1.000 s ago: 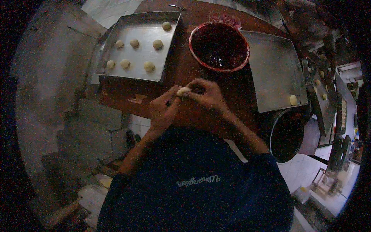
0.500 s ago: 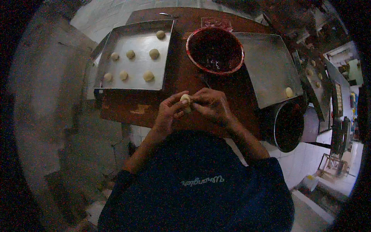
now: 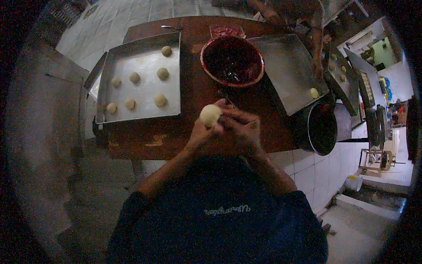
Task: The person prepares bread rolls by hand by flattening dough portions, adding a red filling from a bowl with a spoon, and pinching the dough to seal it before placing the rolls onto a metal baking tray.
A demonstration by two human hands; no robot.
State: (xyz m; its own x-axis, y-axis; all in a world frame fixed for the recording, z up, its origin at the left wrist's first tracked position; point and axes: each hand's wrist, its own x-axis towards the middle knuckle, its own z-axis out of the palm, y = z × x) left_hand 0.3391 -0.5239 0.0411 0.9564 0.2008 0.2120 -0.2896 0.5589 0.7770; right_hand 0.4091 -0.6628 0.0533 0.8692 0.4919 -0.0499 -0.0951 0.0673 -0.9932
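Note:
A smooth, pale dough ball (image 3: pixel 210 115) sits in my left hand (image 3: pixel 202 134), whose fingers curl round it from below and behind. My right hand (image 3: pixel 242 126) is closed against the ball's right side, its fingers partly blurred and overlapping the left fingertips. Both hands are above the near part of the brown table (image 3: pixel 176 143). Just beyond them stands a red-rimmed bowl (image 3: pixel 262 66) with a dark, glossy filling. To the left, a metal tray (image 3: pixel 145 99) carries several dough balls in loose rows.
On the right, a second metal tray (image 3: pixel 285 72) bears one dough ball (image 3: pixel 314 93); another person's hand (image 3: pixel 317 70) is at its edge. A black pot (image 3: pixel 323 130) stands by its near corner. A clear pack of pinkish stuff (image 3: pixel 226 31) lies behind the bowl.
The dough, earlier pinched between both hands, now shows as a round, smooth ball facing up. The view has shifted a little, and another person's arm has come in at the far right.

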